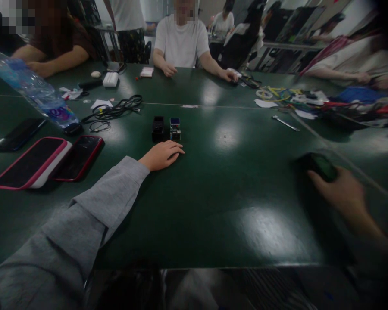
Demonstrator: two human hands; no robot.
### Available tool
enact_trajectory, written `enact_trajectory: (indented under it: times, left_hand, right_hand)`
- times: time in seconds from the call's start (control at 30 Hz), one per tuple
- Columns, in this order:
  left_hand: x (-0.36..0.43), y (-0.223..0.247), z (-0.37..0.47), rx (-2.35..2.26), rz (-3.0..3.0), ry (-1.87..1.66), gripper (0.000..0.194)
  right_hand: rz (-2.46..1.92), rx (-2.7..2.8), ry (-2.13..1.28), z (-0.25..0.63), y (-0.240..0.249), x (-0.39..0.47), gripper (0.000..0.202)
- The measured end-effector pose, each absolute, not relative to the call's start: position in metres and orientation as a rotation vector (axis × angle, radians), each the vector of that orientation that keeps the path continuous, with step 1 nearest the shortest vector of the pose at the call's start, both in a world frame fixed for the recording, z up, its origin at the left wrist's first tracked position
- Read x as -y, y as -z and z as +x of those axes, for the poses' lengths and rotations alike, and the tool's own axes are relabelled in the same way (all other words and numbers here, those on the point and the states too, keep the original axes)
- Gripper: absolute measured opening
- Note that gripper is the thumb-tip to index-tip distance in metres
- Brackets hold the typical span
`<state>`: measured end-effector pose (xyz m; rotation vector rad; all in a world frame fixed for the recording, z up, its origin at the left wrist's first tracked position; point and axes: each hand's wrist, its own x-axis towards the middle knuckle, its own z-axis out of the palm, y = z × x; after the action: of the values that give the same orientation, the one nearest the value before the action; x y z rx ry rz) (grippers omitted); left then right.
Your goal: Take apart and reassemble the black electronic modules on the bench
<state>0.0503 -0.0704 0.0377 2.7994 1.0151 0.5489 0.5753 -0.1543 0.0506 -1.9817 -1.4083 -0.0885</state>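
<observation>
The right hand [347,189] and the dark object [323,167] held in it are blurred; the bottle [35,91] and grey sleeve [93,211] are cut off by the left edge.

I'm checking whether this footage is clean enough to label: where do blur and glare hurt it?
In the head view, the right hand and the dark object it holds are smeared by blur; the left hand looks clearer; glare patches whiten the green table; the top right corner is black; the person near the right edge looks stretched.
</observation>
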Motion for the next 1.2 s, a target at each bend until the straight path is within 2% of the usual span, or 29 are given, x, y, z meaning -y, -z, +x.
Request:
enact_trajectory:
  times: [0.07,0.17,0.3,0.53,0.63,0.7,0.8,1.0,1.1,1.2]
  left_hand:
    - [0.070,-0.037,0.050,-1.033,2.794,-0.538,0.031]
    - [0.065,-0.034,0.047,-1.091,2.749,-0.598,0.033]
    - [0.059,-0.027,0.045,-1.066,2.710,-0.685,0.031]
    - [0.056,-0.024,0.047,-1.059,2.767,-0.680,0.029]
    - [0.055,-0.022,0.047,-1.046,2.807,-0.700,0.028]
    - [0.054,-0.021,0.047,-1.035,2.834,-0.713,0.027]
    - [0.053,-0.020,0.046,-1.029,2.856,-0.710,0.027]
    - [0.052,-0.015,0.045,-1.015,2.892,-0.766,0.028]
    - [0.052,-0.014,0.044,-1.039,2.926,-0.763,0.026]
    - [0.052,-0.015,0.044,-1.035,2.945,-0.763,0.026]
  right_hand:
    - [-1.876,1.655,-0.010,0.531,-0.038,0.135,0.094]
    - [-1.295,2.210,-0.347,0.425,-0.034,0.126,0.071]
    - [-0.830,2.505,-0.613,0.313,-0.047,0.141,0.068]
    - [-0.760,2.435,-0.796,0.288,-0.051,0.136,0.059]
    - [-0.808,2.182,-0.959,0.293,-0.044,0.122,0.041]
    - [-0.937,1.917,-0.886,0.295,-0.036,0.104,0.035]
    - [-1.123,1.736,-0.558,0.292,-0.026,0.072,0.030]
    - [-1.073,2.240,-0.068,0.269,-0.029,0.051,0.049]
    - [-0.985,2.483,-0.015,0.263,-0.030,0.055,0.045]
    - [-0.986,2.483,-0.022,0.263,-0.029,0.056,0.036]
